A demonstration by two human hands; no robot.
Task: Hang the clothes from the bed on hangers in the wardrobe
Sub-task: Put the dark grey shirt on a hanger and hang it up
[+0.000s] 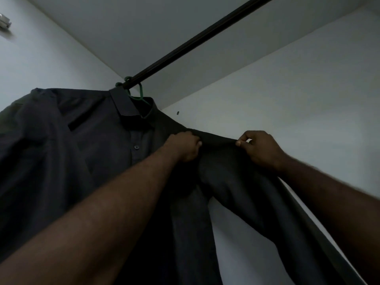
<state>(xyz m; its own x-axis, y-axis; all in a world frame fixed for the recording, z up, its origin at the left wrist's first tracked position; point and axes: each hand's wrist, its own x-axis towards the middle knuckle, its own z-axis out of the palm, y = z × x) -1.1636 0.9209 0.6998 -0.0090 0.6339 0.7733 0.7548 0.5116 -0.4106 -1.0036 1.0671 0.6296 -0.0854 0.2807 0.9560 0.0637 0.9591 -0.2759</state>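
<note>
A dark button-up shirt (86, 140) hangs on a green hanger (137, 95) hooked over the dark wardrobe rail (197, 40). My left hand (186, 146) grips the shirt at its right shoulder seam. My right hand (261, 148) pinches the top edge of the same sleeve a little further out, thumb and forefinger closed on the cloth. The stretch of fabric between the two hands is pulled taut. The sleeve (257, 194) drops down below my right hand. The bed is out of view.
White wardrobe walls (308, 95) and the top panel (144, 27) enclose the space. A metal hinge (4, 21) sits on the left wall at the frame's edge. The rail runs bare to the upper right of the hanger.
</note>
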